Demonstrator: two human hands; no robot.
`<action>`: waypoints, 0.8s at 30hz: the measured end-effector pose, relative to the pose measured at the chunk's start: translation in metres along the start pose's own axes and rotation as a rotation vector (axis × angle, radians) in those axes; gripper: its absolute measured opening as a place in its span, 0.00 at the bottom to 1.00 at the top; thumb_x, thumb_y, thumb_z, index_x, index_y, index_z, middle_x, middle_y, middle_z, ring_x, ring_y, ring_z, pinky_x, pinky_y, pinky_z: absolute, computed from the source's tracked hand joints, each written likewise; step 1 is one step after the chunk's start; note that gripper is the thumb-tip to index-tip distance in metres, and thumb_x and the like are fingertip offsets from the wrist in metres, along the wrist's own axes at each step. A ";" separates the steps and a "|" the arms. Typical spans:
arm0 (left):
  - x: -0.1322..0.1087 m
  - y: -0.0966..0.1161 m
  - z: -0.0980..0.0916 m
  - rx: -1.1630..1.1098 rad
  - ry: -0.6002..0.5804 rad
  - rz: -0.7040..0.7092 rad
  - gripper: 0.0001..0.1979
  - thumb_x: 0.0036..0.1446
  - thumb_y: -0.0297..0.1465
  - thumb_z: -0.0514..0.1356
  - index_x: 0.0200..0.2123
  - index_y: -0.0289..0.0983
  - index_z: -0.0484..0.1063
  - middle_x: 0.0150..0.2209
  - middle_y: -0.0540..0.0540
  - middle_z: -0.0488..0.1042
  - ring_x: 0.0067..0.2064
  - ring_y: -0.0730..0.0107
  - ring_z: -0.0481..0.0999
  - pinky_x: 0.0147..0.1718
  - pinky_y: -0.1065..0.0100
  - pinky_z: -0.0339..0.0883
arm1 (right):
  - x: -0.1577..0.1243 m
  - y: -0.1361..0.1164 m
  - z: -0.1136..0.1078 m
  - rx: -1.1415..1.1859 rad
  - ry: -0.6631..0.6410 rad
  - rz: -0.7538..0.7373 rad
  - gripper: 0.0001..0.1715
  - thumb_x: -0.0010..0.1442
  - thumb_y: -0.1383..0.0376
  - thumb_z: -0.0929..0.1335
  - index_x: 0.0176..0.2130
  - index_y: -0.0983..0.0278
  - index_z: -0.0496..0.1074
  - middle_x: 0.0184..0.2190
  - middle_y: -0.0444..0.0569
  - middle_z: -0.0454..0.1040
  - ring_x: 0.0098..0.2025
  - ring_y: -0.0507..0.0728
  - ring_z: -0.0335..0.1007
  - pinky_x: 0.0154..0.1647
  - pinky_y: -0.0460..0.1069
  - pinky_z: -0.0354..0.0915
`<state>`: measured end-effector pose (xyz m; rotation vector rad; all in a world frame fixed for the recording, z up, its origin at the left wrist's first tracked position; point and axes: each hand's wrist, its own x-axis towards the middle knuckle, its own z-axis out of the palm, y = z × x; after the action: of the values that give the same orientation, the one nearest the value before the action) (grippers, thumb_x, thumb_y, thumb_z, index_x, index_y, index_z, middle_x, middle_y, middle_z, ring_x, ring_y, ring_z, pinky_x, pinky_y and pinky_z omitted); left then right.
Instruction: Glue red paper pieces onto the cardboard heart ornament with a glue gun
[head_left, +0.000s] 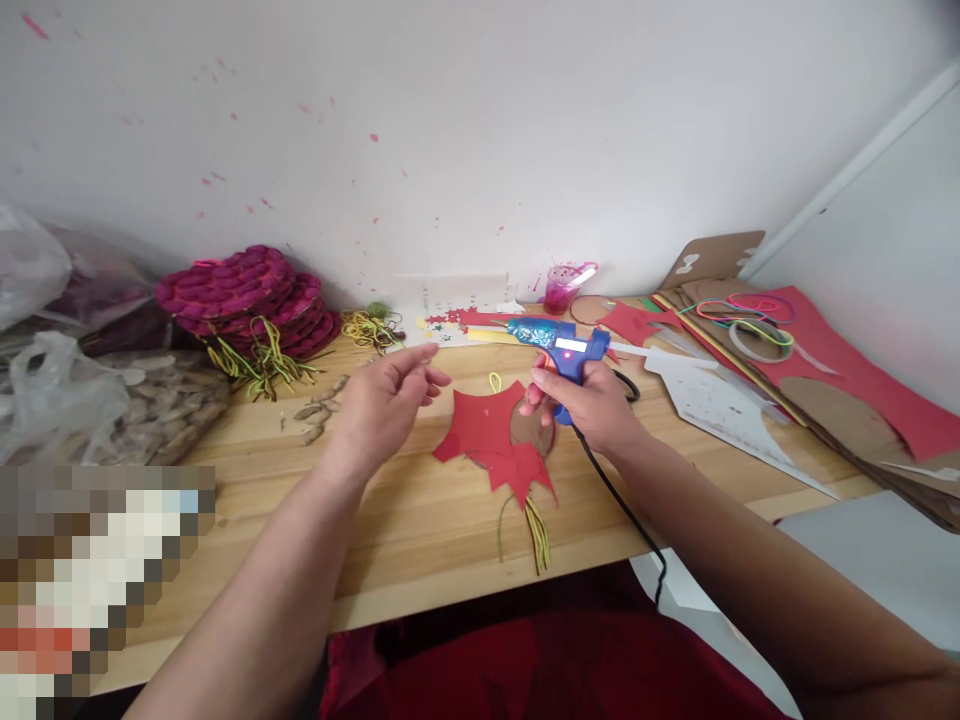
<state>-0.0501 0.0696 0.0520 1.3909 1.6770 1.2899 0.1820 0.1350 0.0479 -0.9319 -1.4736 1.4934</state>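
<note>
My right hand (589, 400) grips a blue hot glue gun (562, 350), its nozzle pointing left and a small light glowing on its body. A black cord (611, 490) runs from the handle down over the table edge. To the left, my left hand (390, 400) hovers with its fingers loosely apart and holds nothing. Between the hands lies a spiky red paper shape (484, 425) over a round cardboard piece (534, 425). A yellow loop (495, 382) sticks out above it, and a yellow-green thread tassel (537, 535) hangs out below.
Magenta woven discs (240, 290) with tassels are stacked at the back left, near a plastic bag of brown pieces (165, 400). A cup of pink liquid (561, 290) stands by the wall. Red paper (847, 350), cardboard and a tape roll (761, 342) lie on the right.
</note>
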 end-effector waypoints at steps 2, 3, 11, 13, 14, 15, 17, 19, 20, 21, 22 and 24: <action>0.004 0.002 -0.010 0.265 0.033 -0.008 0.19 0.61 0.38 0.59 0.51 0.36 0.77 0.36 0.45 0.82 0.33 0.66 0.77 0.36 0.65 0.69 | 0.003 0.003 -0.003 -0.016 0.039 0.008 0.16 0.54 0.56 0.75 0.35 0.64 0.70 0.23 0.43 0.75 0.26 0.54 0.78 0.19 0.44 0.66; 0.006 0.004 -0.014 0.421 0.024 -0.007 0.17 0.60 0.42 0.59 0.43 0.37 0.80 0.33 0.45 0.82 0.31 0.64 0.76 0.35 0.64 0.67 | 0.005 0.004 -0.004 -0.024 0.054 0.014 0.16 0.54 0.56 0.75 0.35 0.64 0.70 0.23 0.43 0.75 0.26 0.54 0.78 0.19 0.44 0.65; 0.029 0.015 0.001 0.664 -0.176 0.006 0.10 0.58 0.34 0.60 0.40 0.40 0.80 0.38 0.46 0.82 0.36 0.62 0.77 0.37 0.65 0.64 | 0.005 0.004 -0.004 -0.071 0.044 0.030 0.14 0.55 0.58 0.74 0.34 0.64 0.70 0.24 0.43 0.75 0.27 0.54 0.78 0.20 0.43 0.67; 0.034 0.010 0.010 0.658 -0.247 -0.039 0.09 0.54 0.38 0.64 0.33 0.40 0.79 0.33 0.46 0.81 0.35 0.61 0.76 0.34 0.65 0.63 | 0.004 0.006 -0.004 -0.082 0.033 0.030 0.13 0.55 0.59 0.74 0.35 0.63 0.70 0.24 0.43 0.75 0.28 0.54 0.79 0.20 0.43 0.67; 0.035 0.007 0.014 0.642 -0.266 -0.052 0.09 0.53 0.39 0.65 0.32 0.40 0.79 0.31 0.46 0.80 0.34 0.61 0.76 0.33 0.65 0.63 | 0.003 0.006 -0.003 -0.086 0.031 0.032 0.13 0.56 0.59 0.74 0.35 0.63 0.70 0.24 0.43 0.76 0.28 0.54 0.79 0.20 0.43 0.67; 0.036 0.003 0.018 0.617 -0.278 -0.058 0.09 0.52 0.40 0.66 0.31 0.40 0.78 0.31 0.47 0.80 0.33 0.62 0.76 0.32 0.66 0.63 | 0.003 0.008 -0.003 -0.090 0.031 0.035 0.12 0.56 0.59 0.74 0.35 0.63 0.70 0.24 0.44 0.76 0.28 0.54 0.79 0.21 0.43 0.68; 0.035 -0.004 0.022 0.572 -0.291 -0.051 0.09 0.52 0.39 0.65 0.31 0.41 0.77 0.30 0.49 0.80 0.32 0.64 0.76 0.32 0.67 0.64 | 0.002 0.009 -0.001 -0.098 0.028 0.046 0.13 0.56 0.59 0.74 0.34 0.64 0.70 0.24 0.44 0.76 0.28 0.55 0.79 0.22 0.43 0.69; 0.033 -0.008 0.021 0.547 -0.289 -0.028 0.08 0.53 0.38 0.63 0.30 0.41 0.76 0.29 0.49 0.78 0.32 0.65 0.75 0.32 0.67 0.64 | 0.001 0.010 0.001 -0.110 0.023 0.057 0.13 0.56 0.58 0.74 0.34 0.64 0.71 0.24 0.45 0.76 0.29 0.55 0.79 0.23 0.44 0.70; 0.032 -0.010 0.019 0.531 -0.288 -0.012 0.07 0.53 0.37 0.62 0.29 0.40 0.75 0.28 0.49 0.77 0.31 0.66 0.74 0.32 0.67 0.64 | 0.000 0.010 0.002 -0.111 0.025 0.063 0.14 0.56 0.58 0.75 0.34 0.64 0.71 0.24 0.45 0.76 0.29 0.55 0.79 0.23 0.44 0.70; 0.032 -0.011 0.015 0.500 -0.286 0.002 0.07 0.53 0.37 0.62 0.27 0.40 0.74 0.26 0.50 0.76 0.30 0.66 0.72 0.32 0.67 0.63 | 0.000 0.010 0.002 -0.107 0.031 0.069 0.15 0.56 0.57 0.75 0.34 0.64 0.71 0.24 0.45 0.76 0.29 0.55 0.79 0.23 0.44 0.71; 0.033 -0.012 0.011 0.449 -0.285 0.001 0.08 0.53 0.37 0.61 0.27 0.40 0.72 0.25 0.50 0.74 0.29 0.67 0.71 0.30 0.67 0.62 | 0.000 0.009 0.002 -0.097 0.039 0.076 0.15 0.55 0.57 0.75 0.34 0.64 0.71 0.24 0.44 0.76 0.29 0.55 0.79 0.23 0.44 0.71; 0.035 -0.012 0.001 0.325 -0.263 -0.043 0.08 0.53 0.38 0.61 0.27 0.41 0.69 0.23 0.51 0.72 0.25 0.68 0.70 0.27 0.68 0.61 | 0.001 0.007 0.001 -0.071 0.049 0.085 0.17 0.55 0.56 0.76 0.34 0.64 0.71 0.23 0.44 0.74 0.29 0.56 0.79 0.21 0.44 0.70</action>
<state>-0.0635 0.1032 0.0450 1.6203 1.7726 0.7913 0.1805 0.1353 0.0406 -1.0789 -1.4755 1.4764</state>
